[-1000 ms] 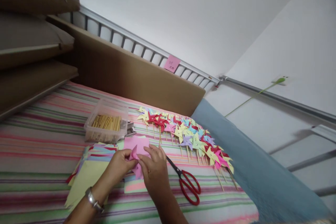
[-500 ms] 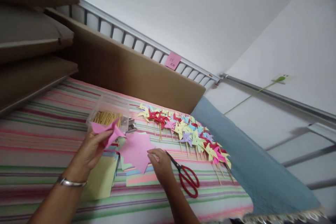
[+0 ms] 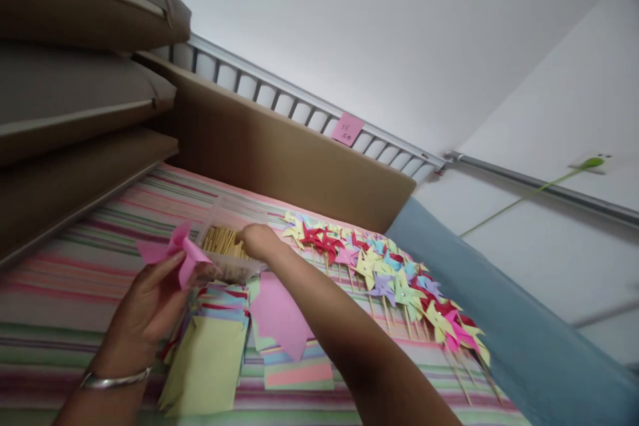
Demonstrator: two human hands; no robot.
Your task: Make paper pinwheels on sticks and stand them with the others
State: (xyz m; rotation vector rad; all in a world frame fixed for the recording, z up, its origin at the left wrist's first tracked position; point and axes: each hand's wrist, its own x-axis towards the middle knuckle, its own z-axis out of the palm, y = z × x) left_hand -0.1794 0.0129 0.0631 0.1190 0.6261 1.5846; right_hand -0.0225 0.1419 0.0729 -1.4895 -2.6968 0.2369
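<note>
My left hand (image 3: 157,296) pinches a pink paper pinwheel head (image 3: 180,251) by its folded middle, just left of a clear plastic box (image 3: 234,210). Thin wooden sticks (image 3: 219,241) lie bundled in that box. My right hand (image 3: 257,241) reaches over the box's right side, at the ends of the sticks. Its fingers are curled downward and mostly hidden, so what they hold does not show. Below the box sit a pile of yellow and other coloured paper (image 3: 207,359) and pink cut paper (image 3: 279,316), partly covered by my right forearm.
Several finished pinwheels on sticks (image 3: 369,266) lie in rows to the right. Coloured paper strips (image 3: 299,373) lie at the front on a striped cloth (image 3: 114,273). A brown board (image 3: 279,153) stands behind, and stacked tan cushioned pieces (image 3: 80,86) rise at the left.
My right hand has moved from the pink cut paper up and left to the stick box. My left hand has shifted slightly left with the pinwheel head. The red-handled scissors no longer show.
</note>
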